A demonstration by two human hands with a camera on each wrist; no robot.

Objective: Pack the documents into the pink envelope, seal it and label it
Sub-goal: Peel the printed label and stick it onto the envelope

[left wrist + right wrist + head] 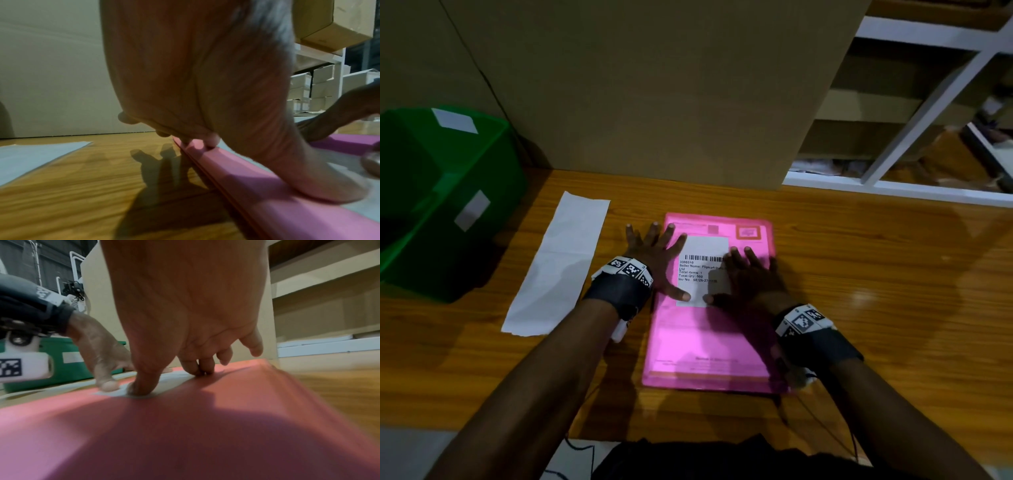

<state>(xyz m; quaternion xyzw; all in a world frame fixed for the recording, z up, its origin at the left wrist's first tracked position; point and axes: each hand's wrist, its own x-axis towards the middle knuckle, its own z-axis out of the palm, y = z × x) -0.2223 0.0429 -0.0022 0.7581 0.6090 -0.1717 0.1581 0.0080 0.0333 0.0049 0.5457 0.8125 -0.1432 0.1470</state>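
The pink envelope [709, 339] lies flat on the wooden table [876, 260], its short edge toward me. A white label [703, 270] with a barcode and printed text sits on its upper half. My left hand [657, 257] lies spread across the envelope's left edge, thumb pressing the label's lower left. My right hand [750, 277] lies flat over the label's right side, thumb on the lower edge. In the left wrist view the left thumb presses the envelope [257, 186]. In the right wrist view both thumbs press the label [115, 391] on the envelope [185, 434].
A long white strip of backing paper [554, 267] lies left of the envelope. A green bin [438, 205] stands at the table's left end. A big cardboard box [654, 85] rises behind the envelope. White shelving [928, 113] with boxes stands at the right.
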